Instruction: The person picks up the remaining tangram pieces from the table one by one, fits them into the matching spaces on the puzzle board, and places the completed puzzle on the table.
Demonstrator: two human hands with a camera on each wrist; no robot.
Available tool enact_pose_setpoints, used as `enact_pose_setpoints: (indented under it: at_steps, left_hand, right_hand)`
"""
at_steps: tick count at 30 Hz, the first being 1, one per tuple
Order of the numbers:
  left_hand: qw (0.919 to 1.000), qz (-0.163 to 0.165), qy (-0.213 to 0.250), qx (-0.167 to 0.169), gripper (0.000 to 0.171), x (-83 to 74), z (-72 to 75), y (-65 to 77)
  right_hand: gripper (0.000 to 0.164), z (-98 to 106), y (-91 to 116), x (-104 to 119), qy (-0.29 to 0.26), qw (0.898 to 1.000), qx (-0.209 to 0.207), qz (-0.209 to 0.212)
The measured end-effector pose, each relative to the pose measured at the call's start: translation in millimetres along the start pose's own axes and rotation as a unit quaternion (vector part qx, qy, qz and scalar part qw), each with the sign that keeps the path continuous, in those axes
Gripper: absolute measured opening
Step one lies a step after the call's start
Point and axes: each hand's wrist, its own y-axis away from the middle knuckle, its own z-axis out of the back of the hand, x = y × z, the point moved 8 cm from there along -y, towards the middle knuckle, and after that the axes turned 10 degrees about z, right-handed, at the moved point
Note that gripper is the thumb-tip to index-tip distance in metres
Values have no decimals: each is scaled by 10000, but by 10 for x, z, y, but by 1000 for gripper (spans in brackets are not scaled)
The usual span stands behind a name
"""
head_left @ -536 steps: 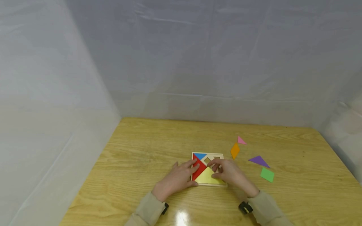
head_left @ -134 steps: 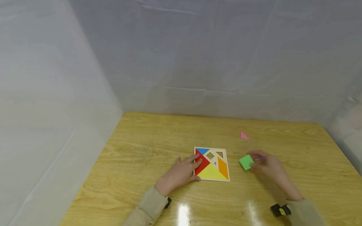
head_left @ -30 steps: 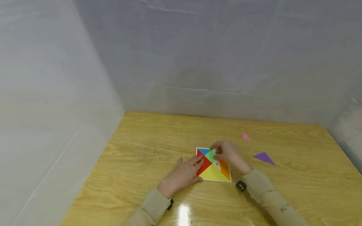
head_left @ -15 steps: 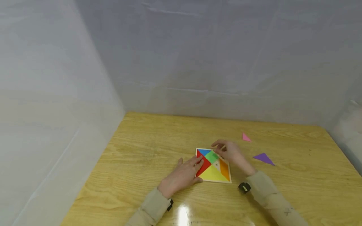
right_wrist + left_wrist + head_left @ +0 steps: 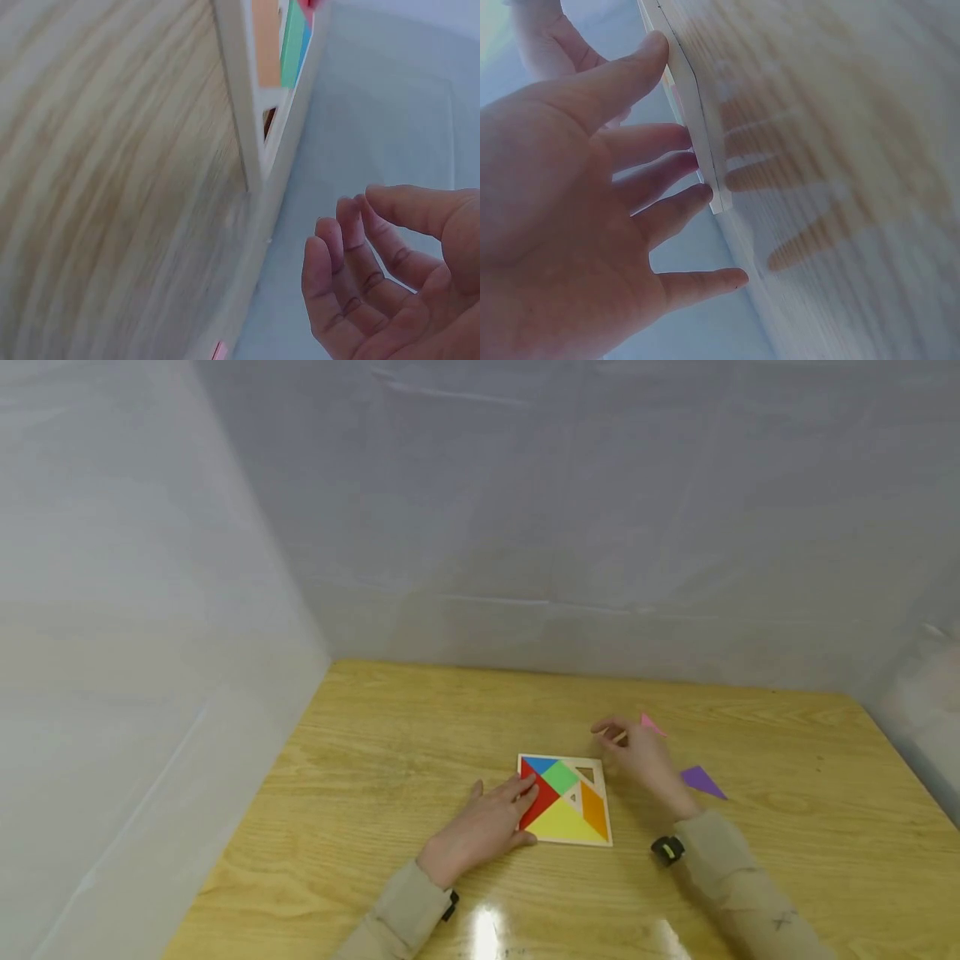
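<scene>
My left hand (image 5: 476,835) rests on the left side of a wooden tangram tray (image 5: 581,761), straight fingers over the red triangle (image 5: 545,803) and thumb at the near edge. Seated in the tray are a blue triangle (image 5: 538,764), green square (image 5: 560,778), yellow triangle (image 5: 564,824) and orange parallelogram (image 5: 594,812). My right hand (image 5: 641,760) hovers beyond the tray's right side, fingers loosely bent with nothing between them, as the right wrist view shows. It partly overlaps a pink triangle (image 5: 649,723) lying on the table.
A purple triangle (image 5: 703,782) lies on the wooden table (image 5: 405,735), right of the right hand. Two recesses show bare in the tray, at its upper right and near its middle. Pale sheeting (image 5: 480,527) stands behind the table and along its sides.
Since the oldest frame, the orange parallelogram and green square have gone from the table into the tray. My right hand has let go of the green square and moved right, towards the pink triangle.
</scene>
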Motion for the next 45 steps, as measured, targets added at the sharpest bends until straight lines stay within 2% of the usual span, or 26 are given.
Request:
enact_pose_setpoints:
  at_steps: [8,12,17,25,32,36,45]
  left_hand:
    - [10000,6,-1,-16,68,12,15,1]
    - [10000,-14,-36,-40,68,17,6,-5]
    - [9999,-38,-54,-92,68,23,-7,-11]
    - [9999,-44,-48,-104,69,29,-3,-12]
    - [9999,-67,-63,-72,68,26,-6,-15]
    - [9999,-79,-73,-92,68,20,-4,-14]
    - [9998,-80,-91,-126,68,18,0,-15]
  right_hand:
    - [18,227,-41,-313,421,9987,-179,-230]
    - [20,326,-60,-449,822,9956,-221,-399]
    - [27,417,-92,-575,1361,9881,-123,-705]
    - [37,413,-156,-653,1798,9796,277,-850]
    - [36,363,-195,-795,1749,9721,776,-1360]
    - [34,352,-202,-868,1643,9695,924,-1566]
    - [31,356,-228,-923,1426,9744,941,-1462]
